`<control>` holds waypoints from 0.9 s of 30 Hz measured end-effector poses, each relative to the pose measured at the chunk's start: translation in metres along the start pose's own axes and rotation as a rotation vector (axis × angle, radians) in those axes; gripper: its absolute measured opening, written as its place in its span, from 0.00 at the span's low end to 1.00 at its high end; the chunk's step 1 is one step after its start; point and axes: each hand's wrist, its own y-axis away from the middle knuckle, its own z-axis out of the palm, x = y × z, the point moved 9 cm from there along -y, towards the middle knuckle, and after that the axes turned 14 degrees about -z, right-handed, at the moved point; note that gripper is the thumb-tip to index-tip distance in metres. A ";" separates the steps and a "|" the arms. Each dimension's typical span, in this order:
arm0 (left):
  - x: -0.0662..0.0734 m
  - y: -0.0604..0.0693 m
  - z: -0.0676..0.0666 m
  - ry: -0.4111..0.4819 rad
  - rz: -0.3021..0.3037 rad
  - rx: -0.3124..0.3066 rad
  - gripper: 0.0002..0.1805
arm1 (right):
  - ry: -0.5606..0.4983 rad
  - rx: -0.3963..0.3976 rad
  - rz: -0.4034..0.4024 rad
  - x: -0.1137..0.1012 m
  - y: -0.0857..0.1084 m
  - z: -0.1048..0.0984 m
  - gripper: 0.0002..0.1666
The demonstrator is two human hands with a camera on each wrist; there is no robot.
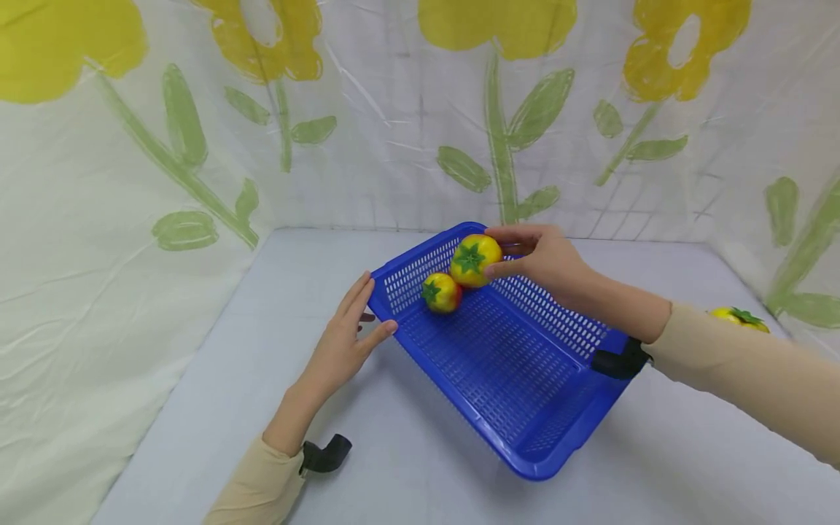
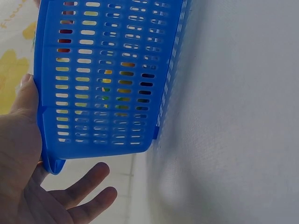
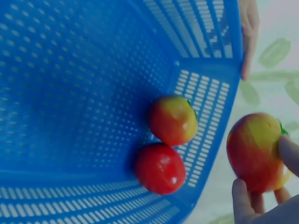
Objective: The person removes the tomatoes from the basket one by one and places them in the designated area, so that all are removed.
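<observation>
We see the left hand (image 2: 21, 156) at the lower left of the frame, its thumb (image 2: 26, 95) on the rim of a blue basket (image 2: 96, 77) and two fingers (image 2: 91, 179) reaching out below the basket's corner. The slotted wall fills the upper middle, and through it we make out yellow and green patches (image 2: 124, 90), with red ones higher at left. The grey-white bench (image 2: 233, 112) takes up the right; a pale sheet with a yellow shape (image 2: 11, 77) shows at upper left.

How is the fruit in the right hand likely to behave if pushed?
The fruit would probably roll, being nearly round. Its smooth, shiny skin could be slippery. It seems firm: no dent shows where the right hand grips it.
</observation>
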 end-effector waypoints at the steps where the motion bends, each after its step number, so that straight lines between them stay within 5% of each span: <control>1: 0.000 0.000 0.000 0.000 -0.002 -0.001 0.46 | -0.002 0.003 0.022 0.000 0.004 -0.002 0.33; 13: 0.000 -0.001 0.001 0.019 0.009 -0.006 0.45 | -0.034 -0.046 0.142 -0.007 0.040 -0.022 0.38; 27: -0.001 -0.001 0.002 0.015 0.018 -0.008 0.45 | 0.085 -0.149 0.175 -0.003 0.059 -0.047 0.41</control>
